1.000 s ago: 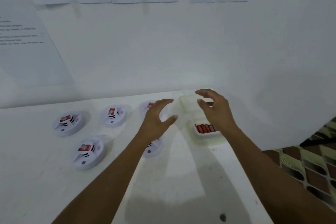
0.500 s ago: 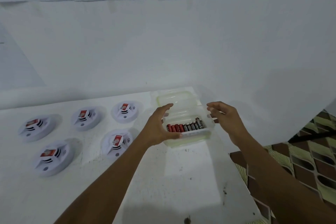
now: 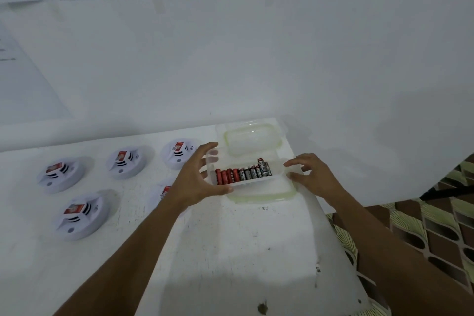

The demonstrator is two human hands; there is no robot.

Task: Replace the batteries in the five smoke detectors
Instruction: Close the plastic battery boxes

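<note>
Several white round smoke detectors lie on the white table, each with a red block on top: one at the far left (image 3: 61, 174), two behind (image 3: 125, 163) (image 3: 179, 152), one in front (image 3: 79, 215). A further detector (image 3: 164, 191) is mostly hidden behind my left forearm. A clear plastic box (image 3: 256, 183) holds a row of red and black batteries (image 3: 243, 174). My left hand (image 3: 195, 179) grips the box's left end, thumb in front. My right hand (image 3: 315, 177) holds its right end with fingertips and thumb.
Under the box lies a green-rimmed lid (image 3: 266, 197), and a second clear green-rimmed piece (image 3: 250, 137) sits behind it near the wall. The table's right edge (image 3: 333, 238) drops to a patterned floor. Papers hang on the wall.
Both hands came in from above the table onto the battery box. The left took its left end first, then the right hand closed on the right end.
</note>
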